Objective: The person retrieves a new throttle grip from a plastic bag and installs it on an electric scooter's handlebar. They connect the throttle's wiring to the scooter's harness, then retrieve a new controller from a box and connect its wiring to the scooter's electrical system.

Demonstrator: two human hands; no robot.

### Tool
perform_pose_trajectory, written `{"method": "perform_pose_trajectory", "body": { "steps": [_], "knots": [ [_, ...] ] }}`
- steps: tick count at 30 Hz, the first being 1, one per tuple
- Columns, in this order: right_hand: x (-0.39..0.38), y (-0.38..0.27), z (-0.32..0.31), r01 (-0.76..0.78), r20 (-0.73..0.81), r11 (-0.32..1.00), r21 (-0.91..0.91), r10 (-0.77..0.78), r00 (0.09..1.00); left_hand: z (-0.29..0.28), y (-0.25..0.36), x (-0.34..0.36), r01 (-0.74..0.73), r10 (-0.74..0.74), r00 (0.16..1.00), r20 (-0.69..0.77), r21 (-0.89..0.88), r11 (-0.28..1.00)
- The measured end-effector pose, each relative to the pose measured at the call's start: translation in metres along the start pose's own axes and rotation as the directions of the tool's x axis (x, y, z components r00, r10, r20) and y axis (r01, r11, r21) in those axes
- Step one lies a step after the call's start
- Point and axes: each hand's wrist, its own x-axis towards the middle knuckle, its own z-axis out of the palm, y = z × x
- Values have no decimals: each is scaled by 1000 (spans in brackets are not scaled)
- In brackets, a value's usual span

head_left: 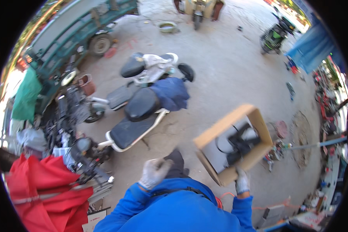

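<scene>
The right hand [242, 181], in a pale work glove, grips the near bottom edge of an open cardboard box [220, 133] at the lower right of the frame. The box tips up, its open top facing us. Inside sit black parts w/ cords [239, 143] (too blurry to tell what they are). The left hand [154, 173], gloved too, is curled into a loose fist at lower center and holds nothing. It hangs in the air, well apart from the box.

What could go wrong: only one hand has the box, and by one edge. I think it could tip more and the black parts could slide out onto the concrete ground [228, 65]. The thin edge could also bend or slip from the glove.

Room to move: the upper center and right of the frame are mostly bare ground, so that way is open. To the left it is tight. A white scooter w/ a black seat [133, 129] stands near the left hand, with a blue cloth [170, 92] on it and more bikes [71, 112] past it. A red cloth [42, 185] fills the lower left. Small tools and junk [276, 149] lie just right of the box, so feet could trip there.
</scene>
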Motion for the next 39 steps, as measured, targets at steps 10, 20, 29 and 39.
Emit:
{"method": "perform_pose_trajectory", "body": {
  "steps": [10, 20, 29, 39],
  "knots": [
    [221, -220, 93, 250, 165, 865, -436, -197, 967, 113, 75, 285, -67, 41, 992, -116, -234, 970],
    [440, -363, 88, 259, 51, 753, -604, -287, 957, 270, 266, 588, -218, 266, 932, 245, -208, 954],
    [683, -477, 83, 307, 158, 628, -715, -283, 946, 489, 326, 843, -160, 128, 947, 293, 85, 983],
    [902, -605, 75, 207, 42, 669, -714, -254, 966, 608, 385, 1061, 277, -90, 916, 392, -453, 848]
  ]
}}
